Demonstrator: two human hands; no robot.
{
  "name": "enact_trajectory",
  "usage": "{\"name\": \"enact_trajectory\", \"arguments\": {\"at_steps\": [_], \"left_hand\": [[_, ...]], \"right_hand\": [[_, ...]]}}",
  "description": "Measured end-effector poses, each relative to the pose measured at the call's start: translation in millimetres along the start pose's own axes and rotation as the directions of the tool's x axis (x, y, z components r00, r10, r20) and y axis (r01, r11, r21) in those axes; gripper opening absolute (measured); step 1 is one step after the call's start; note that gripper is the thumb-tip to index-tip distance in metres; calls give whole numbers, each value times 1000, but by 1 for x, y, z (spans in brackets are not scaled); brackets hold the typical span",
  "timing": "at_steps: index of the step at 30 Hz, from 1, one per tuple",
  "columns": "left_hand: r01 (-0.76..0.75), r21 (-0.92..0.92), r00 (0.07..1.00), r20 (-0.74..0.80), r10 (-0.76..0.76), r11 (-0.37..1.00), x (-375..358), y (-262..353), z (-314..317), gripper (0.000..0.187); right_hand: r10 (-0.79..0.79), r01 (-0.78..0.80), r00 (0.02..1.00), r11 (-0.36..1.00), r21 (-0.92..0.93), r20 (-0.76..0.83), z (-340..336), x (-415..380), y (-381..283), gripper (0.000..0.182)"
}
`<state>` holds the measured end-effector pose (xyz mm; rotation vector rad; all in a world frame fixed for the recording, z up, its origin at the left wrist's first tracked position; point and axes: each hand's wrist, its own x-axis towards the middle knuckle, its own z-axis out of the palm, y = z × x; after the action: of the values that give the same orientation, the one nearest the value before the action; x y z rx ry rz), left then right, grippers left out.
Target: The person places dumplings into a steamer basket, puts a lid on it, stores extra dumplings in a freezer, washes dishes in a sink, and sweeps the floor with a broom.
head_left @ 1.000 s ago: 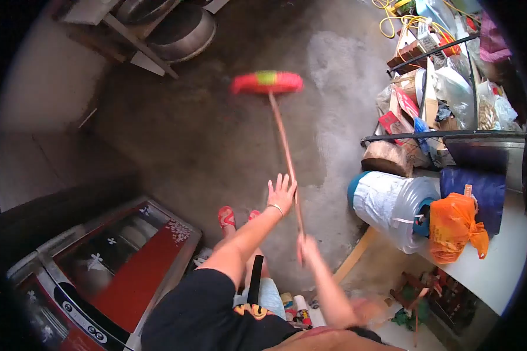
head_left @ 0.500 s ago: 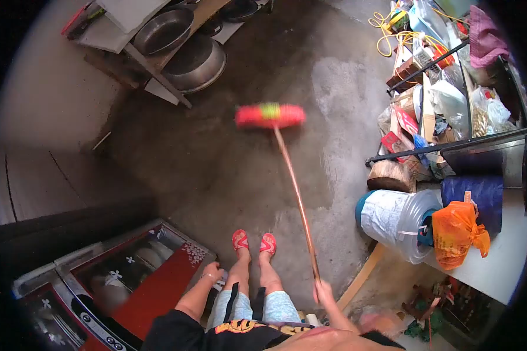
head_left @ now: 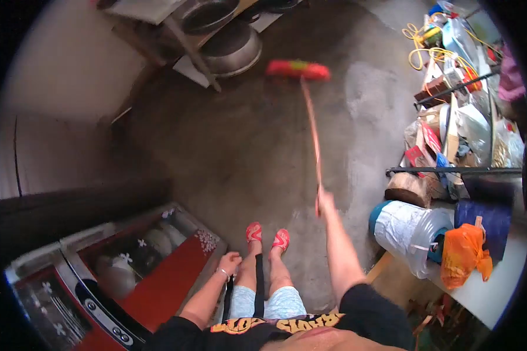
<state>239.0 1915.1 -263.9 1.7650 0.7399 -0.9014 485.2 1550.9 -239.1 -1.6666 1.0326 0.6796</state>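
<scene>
My right hand (head_left: 325,202) is wrapped round the end of the copper-coloured handle of a broom (head_left: 311,126), with the arm stretched forward. The broom's wide red head (head_left: 298,70), with a yellow-green middle, lies far ahead over the grey concrete floor; it is smeared by motion. My left hand (head_left: 230,263) hangs low beside my left leg, near the red cabinet, its fingers curled in. Whatever those fingers may hold is hidden. A dark strap (head_left: 228,292) hangs just below that hand.
A red glass-fronted cabinet (head_left: 158,281) stands close on the left. Ahead left, a shelf carries metal basins (head_left: 234,52). On the right are a cluttered black-framed rack (head_left: 457,171), a clear plastic drum (head_left: 413,231) and an orange bag (head_left: 462,254). My feet wear red slippers (head_left: 281,238).
My right arm has stretched forward, pushing the broom head farther away from me. My left hand has risen slightly. The whole view has shifted to the right.
</scene>
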Motion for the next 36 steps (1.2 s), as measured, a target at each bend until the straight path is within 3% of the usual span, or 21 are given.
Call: {"name": "enact_trajectory", "arguments": {"at_steps": [1,2,4,5,6,9,10,11,12,13,18,20,22,24,25,26,28,29,31,33,36], "left_hand": [[-11,-32,1000,-17,10,999,0,5,-3,36],[-25,-68,999,-42,22,997,0,13,-7,36],[-67,57,987,-140,74,996,-6,29,-8,36],[-75,103,977,-189,94,992,-13,40,-3,35],[-68,86,985,-150,80,994,-29,69,3,34],[-186,143,980,96,174,972,-47,153,31,38],[-217,158,972,127,198,963,-41,156,57,53],[-341,84,934,149,326,936,-38,166,78,60],[-457,12,878,164,449,889,-35,178,93,67],[-495,7,862,132,490,869,-39,195,104,71],[-604,348,786,114,607,717,-5,225,79,66],[-589,319,797,77,599,743,57,202,54,61],[-432,487,819,-140,556,759,96,212,-24,40],[-313,617,802,-235,549,722,150,222,-116,47],[-217,695,772,-307,556,685,177,226,-159,50],[-188,682,771,-344,537,707,201,230,-199,49],[-231,651,803,-292,520,723,238,243,-274,58],[-214,667,794,-307,524,714,235,257,-305,59],[-138,665,760,-404,509,734,250,268,-346,60],[-69,660,735,-473,485,748,273,264,-362,61],[-69,731,771,-393,501,679,278,265,-340,58]], "right_hand": [[-28,25,999,998,62,43,5,42,-44,62],[-59,49,995,991,-125,-80,9,26,-109,56],[-124,124,992,992,-35,-21,10,19,-119,54],[-123,118,992,981,-154,-21,3,6,-94,51],[-306,300,952,942,-149,-19,-5,-32,-61,51],[-187,165,980,952,-258,-63,-62,-125,59,45],[-331,307,944,883,-354,-8,-77,-185,63,42],[-248,243,969,931,-273,15,-94,-227,74,34],[-323,337,940,839,-428,107,-121,-243,100,35],[-154,173,985,884,-435,80,-119,-285,78,36],[-76,266,932,808,-525,355,-88,-311,42,36],[-127,393,886,718,-575,446,-60,-265,49,39],[25,224,913,804,-551,407,20,-229,8,42],[35,186,865,904,-385,501,114,-186,-30,38],[-20,271,872,852,-448,488,167,-163,-52,38],[-92,332,813,885,-328,575,221,-144,-78,41],[-176,491,781,766,-416,599,328,-119,-150,53],[-370,711,638,621,-331,676,372,-89,-170,56],[-467,769,632,478,-424,619,450,-51,-211,55],[-275,622,780,448,-643,562,482,-93,-259,52],[-258,647,754,449,-616,604,447,-41,-224,50]]}}
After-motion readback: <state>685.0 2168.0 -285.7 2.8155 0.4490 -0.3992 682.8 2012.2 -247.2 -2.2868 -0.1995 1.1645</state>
